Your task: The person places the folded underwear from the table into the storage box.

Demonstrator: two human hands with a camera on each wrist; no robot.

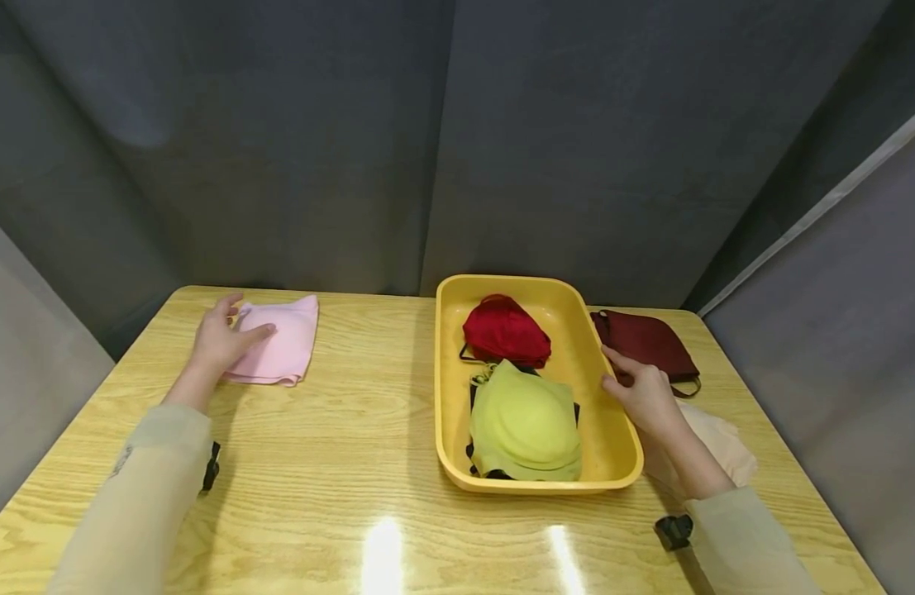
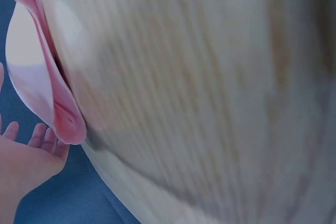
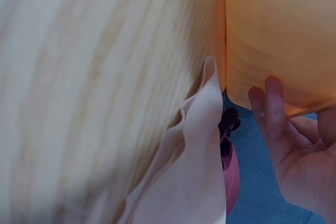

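Our left hand (image 1: pixel 217 343) lay flat, fingers straight, on the pink cloth (image 1: pixel 278 351). Our right hand (image 1: pixel 643 395) rested relaxed fingers against the yellow tray (image 1: pixel 613 430) rim, holding nothing. We judged it best to press the cloth evenly beneath the fingertips — no bunching. Only the right wrist view showed the beige cloth (image 3: pixel 189 171) folded just beside those fingers.
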